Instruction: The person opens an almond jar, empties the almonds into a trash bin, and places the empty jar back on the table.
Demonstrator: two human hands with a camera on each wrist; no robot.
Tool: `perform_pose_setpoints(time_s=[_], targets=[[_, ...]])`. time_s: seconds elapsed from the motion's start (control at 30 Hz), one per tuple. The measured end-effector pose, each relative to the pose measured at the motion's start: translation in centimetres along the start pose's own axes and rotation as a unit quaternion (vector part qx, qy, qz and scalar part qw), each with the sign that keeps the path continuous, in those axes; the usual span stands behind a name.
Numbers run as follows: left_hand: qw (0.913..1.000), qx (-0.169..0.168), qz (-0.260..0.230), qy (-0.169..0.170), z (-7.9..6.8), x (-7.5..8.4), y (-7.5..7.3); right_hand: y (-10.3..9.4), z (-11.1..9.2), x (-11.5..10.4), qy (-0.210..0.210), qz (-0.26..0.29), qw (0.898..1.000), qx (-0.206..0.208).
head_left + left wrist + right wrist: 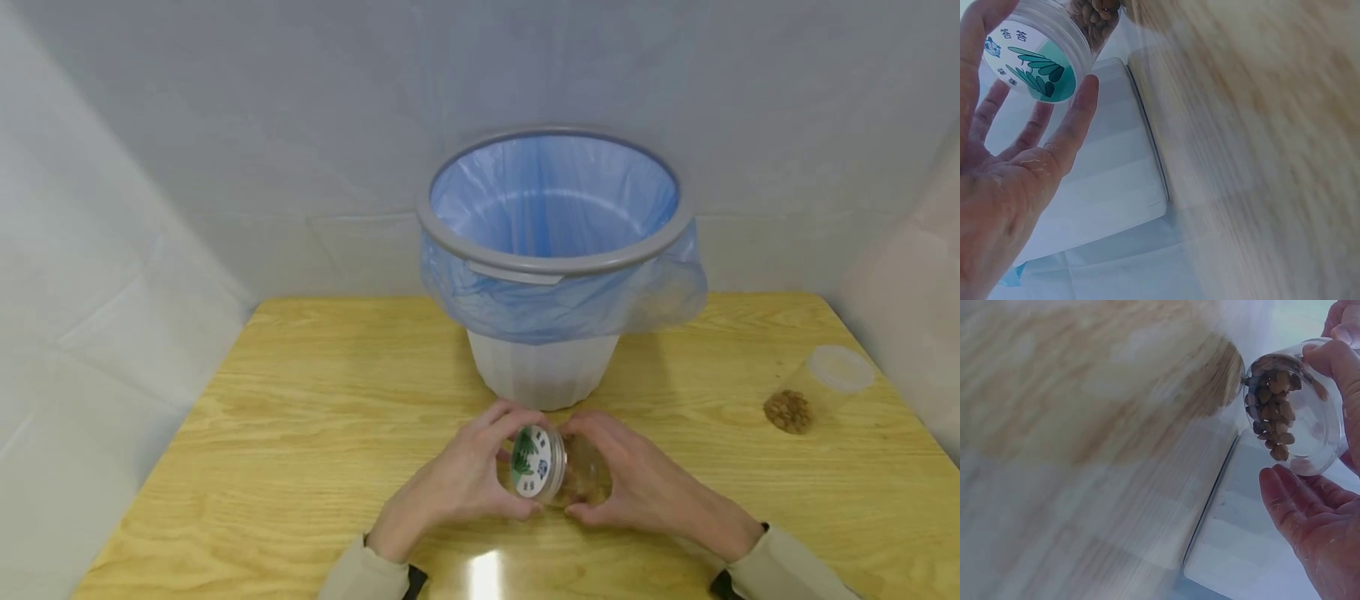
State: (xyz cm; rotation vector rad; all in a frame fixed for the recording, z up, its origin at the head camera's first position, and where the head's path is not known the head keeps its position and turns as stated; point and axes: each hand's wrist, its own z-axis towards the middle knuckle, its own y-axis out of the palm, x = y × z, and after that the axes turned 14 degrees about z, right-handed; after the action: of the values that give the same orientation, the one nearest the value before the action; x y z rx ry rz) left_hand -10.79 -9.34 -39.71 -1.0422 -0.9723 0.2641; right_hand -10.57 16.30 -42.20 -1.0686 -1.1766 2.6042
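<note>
A clear jar lies tilted on its side between both hands, low over the front middle of the table. Its lid is printed white and green and faces left. My left hand curves round the lid, its thumb and fingertips at the rim. The right hand grips the jar's body from the other side, near its base. Brown nut-like pieces show through the jar's wall in the right wrist view. Whether the jar touches the table cannot be told.
Behind the hands stands a white bin with a grey rim and a blue bag liner. A second clear container with brown pieces lies at the table's right. The wooden table meets pale sheeting at the back.
</note>
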Motion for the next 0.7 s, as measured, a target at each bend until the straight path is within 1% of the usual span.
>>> perform_pose_setpoints(time_s=[0.13,0.27,0.47,0.6,0.7], targets=[[0.9999,0.01,0.001,0.006,-0.02,-0.03,0.03,0.09,0.1,-0.05,0.001,0.0,1.0,0.001],[0.9997,0.02,0.013,0.005,-0.07,0.0,0.07,0.13,0.11,-0.1,0.005,0.003,1.0,0.0],[0.9996,0.023,0.004,-0.016,-0.25,0.16,0.18,0.13,0.24,-0.17,0.012,0.004,1.0,-0.006],[0.9993,0.026,0.008,-0.026,-0.34,0.23,0.18,0.07,0.43,-0.29,0.016,0.006,1.0,-0.009],[0.9992,0.021,0.005,-0.033,-0.42,0.25,0.11,0.14,0.49,-0.39,0.019,0.009,1.0,-0.009]])
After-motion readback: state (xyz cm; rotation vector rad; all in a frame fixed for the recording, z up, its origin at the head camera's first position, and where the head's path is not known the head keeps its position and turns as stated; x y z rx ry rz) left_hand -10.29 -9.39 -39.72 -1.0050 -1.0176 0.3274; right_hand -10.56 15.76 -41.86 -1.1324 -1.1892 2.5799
